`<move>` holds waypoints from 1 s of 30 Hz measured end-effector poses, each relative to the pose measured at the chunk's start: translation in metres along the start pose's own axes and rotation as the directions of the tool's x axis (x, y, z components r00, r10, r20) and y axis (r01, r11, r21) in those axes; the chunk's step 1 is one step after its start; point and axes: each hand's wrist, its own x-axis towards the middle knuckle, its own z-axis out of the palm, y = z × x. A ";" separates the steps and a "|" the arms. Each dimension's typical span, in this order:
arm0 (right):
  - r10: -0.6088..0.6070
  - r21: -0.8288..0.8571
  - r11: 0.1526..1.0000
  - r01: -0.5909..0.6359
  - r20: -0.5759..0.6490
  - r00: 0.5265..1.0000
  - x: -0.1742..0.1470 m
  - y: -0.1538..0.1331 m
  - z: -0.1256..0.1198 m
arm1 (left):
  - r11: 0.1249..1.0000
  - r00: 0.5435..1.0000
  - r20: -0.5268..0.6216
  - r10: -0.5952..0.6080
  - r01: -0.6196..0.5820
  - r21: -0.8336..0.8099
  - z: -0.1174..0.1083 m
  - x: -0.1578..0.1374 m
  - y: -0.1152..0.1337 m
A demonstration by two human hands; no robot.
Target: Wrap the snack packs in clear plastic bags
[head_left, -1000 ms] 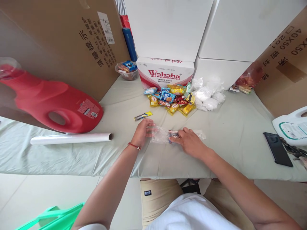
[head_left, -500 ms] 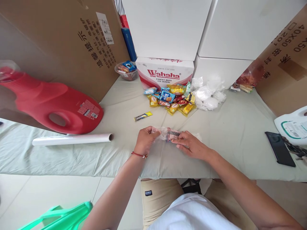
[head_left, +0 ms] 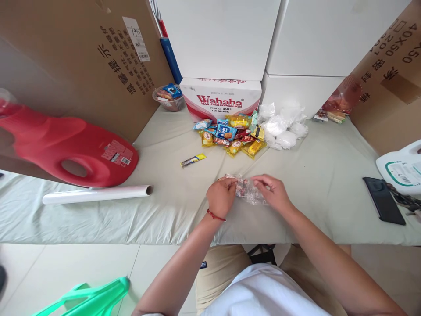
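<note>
Just in front of me a small reddish snack packet (head_left: pixel 241 189) lies on the cloth, covered by crinkled clear plastic film (head_left: pixel 254 196). My left hand (head_left: pixel 221 195), with a red string bracelet at the wrist, pinches the film at the packet's left end. At the other side, my right hand (head_left: pixel 272 191) has its thumb and fingers closed on the film's right part. Beyond my hands lies a slim yellow-and-dark packet (head_left: pixel 193 160). A pile of wrapped snacks (head_left: pixel 226 132) sits farther back, beside several bundles in clear plastic (head_left: pixel 284 127).
Left on the table (head_left: pixel 164 210) are a roll of film (head_left: pixel 98 194) and a large red bottle (head_left: pixel 95 151) on its side. A Wahaba-style printed carton (head_left: pixel 220 98) stands behind the snacks. A phone (head_left: pixel 384 200) and white bottle (head_left: pixel 403 169) lie right. A green stool (head_left: pixel 95 296) is below.
My left hand has moved right, to the packet's left end. The film now covers the packet, and my right hand has shifted from the packet onto the film at its right.
</note>
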 end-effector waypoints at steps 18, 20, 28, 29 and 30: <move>0.428 0.694 0.574 -0.434 0.198 0.882 -0.030 -0.004 0.012 | 0.897 0.895 -0.177 0.409 -0.360 0.256 0.046 -0.043 0.025; 0.467 0.824 0.380 -0.421 0.222 0.856 -0.038 -0.005 0.013 | 0.843 0.845 -0.145 0.515 -0.468 0.264 0.052 -0.050 0.025; 0.507 0.872 0.416 -0.258 0.013 0.862 -0.054 0.007 0.008 | 0.655 0.657 0.030 0.753 -0.745 -0.126 0.055 -0.067 0.018; 0.520 0.860 0.451 -0.238 -0.036 0.854 -0.054 0.015 0.000 | 0.681 0.687 0.004 0.727 -0.721 -0.127 0.048 -0.069 0.013; 0.532 0.844 0.494 -0.211 -0.102 0.841 -0.052 0.025 -0.011 | 0.715 0.720 -0.031 0.694 -0.693 -0.094 0.039 -0.070 0.004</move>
